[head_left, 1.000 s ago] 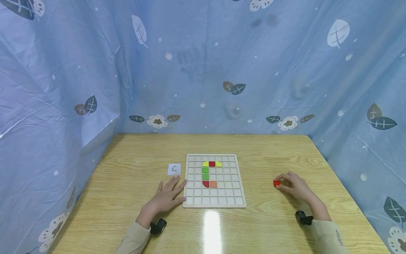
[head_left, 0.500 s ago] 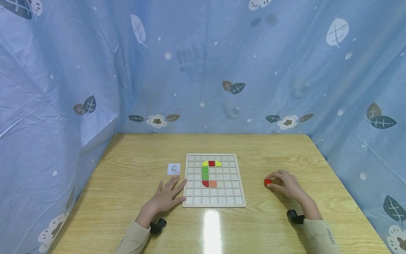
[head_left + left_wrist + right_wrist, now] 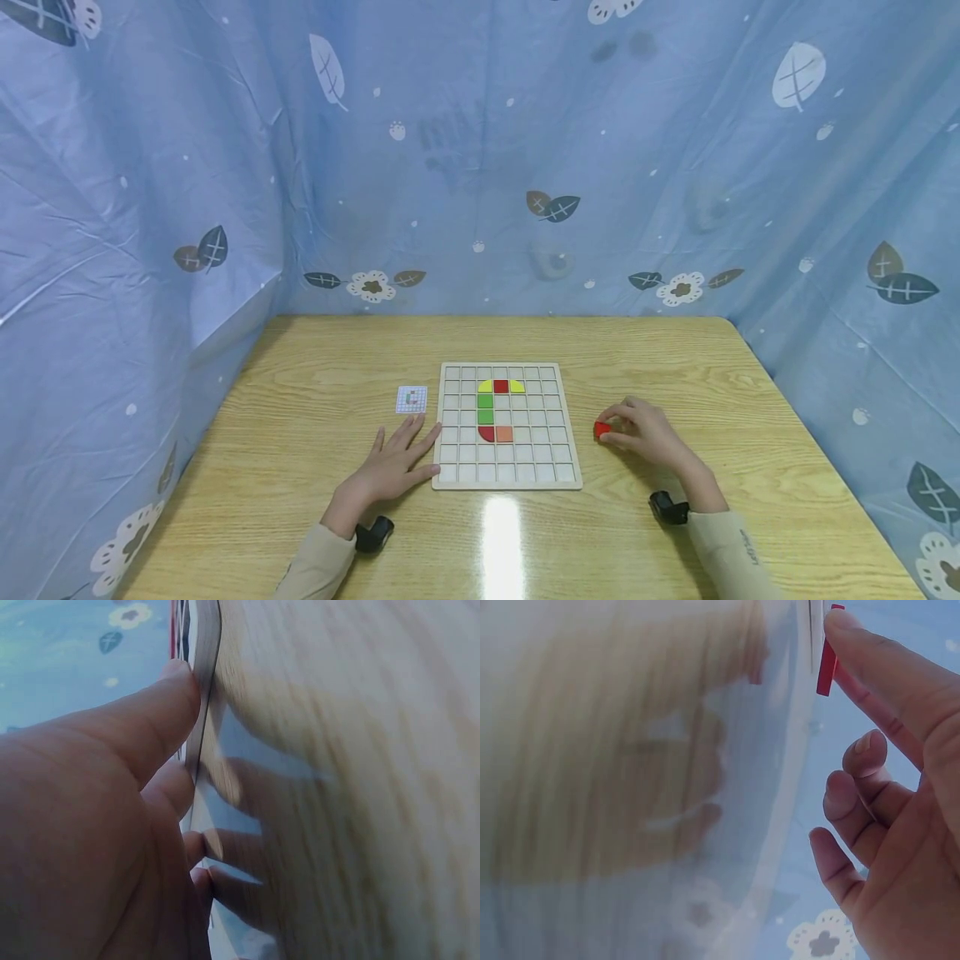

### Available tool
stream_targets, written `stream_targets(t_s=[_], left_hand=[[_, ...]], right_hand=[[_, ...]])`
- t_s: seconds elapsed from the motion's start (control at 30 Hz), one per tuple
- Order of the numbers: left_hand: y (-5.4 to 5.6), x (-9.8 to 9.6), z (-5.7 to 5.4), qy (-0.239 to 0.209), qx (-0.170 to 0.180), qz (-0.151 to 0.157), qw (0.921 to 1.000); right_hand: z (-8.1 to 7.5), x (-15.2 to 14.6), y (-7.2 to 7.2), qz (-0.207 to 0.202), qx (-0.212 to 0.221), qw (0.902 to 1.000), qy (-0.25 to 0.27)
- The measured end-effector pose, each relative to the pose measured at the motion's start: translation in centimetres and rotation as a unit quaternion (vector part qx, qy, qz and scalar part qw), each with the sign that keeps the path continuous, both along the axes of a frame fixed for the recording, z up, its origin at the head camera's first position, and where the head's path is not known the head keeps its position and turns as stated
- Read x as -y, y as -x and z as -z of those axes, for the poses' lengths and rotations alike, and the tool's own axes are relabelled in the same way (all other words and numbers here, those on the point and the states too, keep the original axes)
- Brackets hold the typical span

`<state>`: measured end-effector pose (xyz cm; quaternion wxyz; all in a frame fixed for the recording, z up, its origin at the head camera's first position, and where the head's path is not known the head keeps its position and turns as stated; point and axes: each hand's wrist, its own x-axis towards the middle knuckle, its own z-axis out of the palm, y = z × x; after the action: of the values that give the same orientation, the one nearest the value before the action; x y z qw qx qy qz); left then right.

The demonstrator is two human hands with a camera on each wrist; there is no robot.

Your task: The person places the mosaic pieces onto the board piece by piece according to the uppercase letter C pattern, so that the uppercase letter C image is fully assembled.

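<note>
Between the thumb and forefinger of my right hand (image 3: 651,435) is a small red tile (image 3: 601,430), just right of the white gridded board (image 3: 540,486). The right wrist view shows this red tile (image 3: 826,673) edge-on, with the other fingers loosely bent below it. My left hand (image 3: 386,471) lies spread on the table, its thumb and forefinger touching the board's left edge. On the board a C-like shape stands out: yellow rounded tiles (image 3: 517,387) flank a red square (image 3: 501,387) on top. Green squares (image 3: 486,408) run down to a dark red rounded tile (image 3: 487,434) and an orange square (image 3: 504,434).
A small card (image 3: 411,399) printed with a grid and a similar shape lies above the left fingertips. The wooden table (image 3: 337,350) is bordered by a blue patterned curtain (image 3: 480,167) at the back and sides. Light glares on the table in front.
My right hand has moved left across the table, carrying the red tile closer to the board. The left hand and the tiles on the board stay where they were.
</note>
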<state>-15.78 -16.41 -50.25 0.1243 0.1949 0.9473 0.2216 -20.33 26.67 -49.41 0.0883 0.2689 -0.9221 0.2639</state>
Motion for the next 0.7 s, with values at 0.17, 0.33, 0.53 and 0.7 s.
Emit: stream_targets(t_s=[0.17,0.33,0.53,0.7], left_hand=[[0.0,0.0,-0.1,-0.001,0.0,0.0,1.0],[0.0,0.0,-0.1,-0.001,0.001,-0.001,1.0],[0.0,-0.1,-0.2,0.003,-0.002,0.0,1.0],[-0.1,-0.1,-0.3,0.0,0.0,-0.001,1.0]], right_hand=[[0.2,1.1,0.4,-0.01,0.004,0.9999,-0.008],[0.1,2.2,0.6,-0.023,0.005,0.9997,-0.006],[-0.2,3.7,0.7,-0.035,0.013,0.9993,0.008],[-0.4,5.0,0.9,-0.029,0.025,0.9993,-0.003]])
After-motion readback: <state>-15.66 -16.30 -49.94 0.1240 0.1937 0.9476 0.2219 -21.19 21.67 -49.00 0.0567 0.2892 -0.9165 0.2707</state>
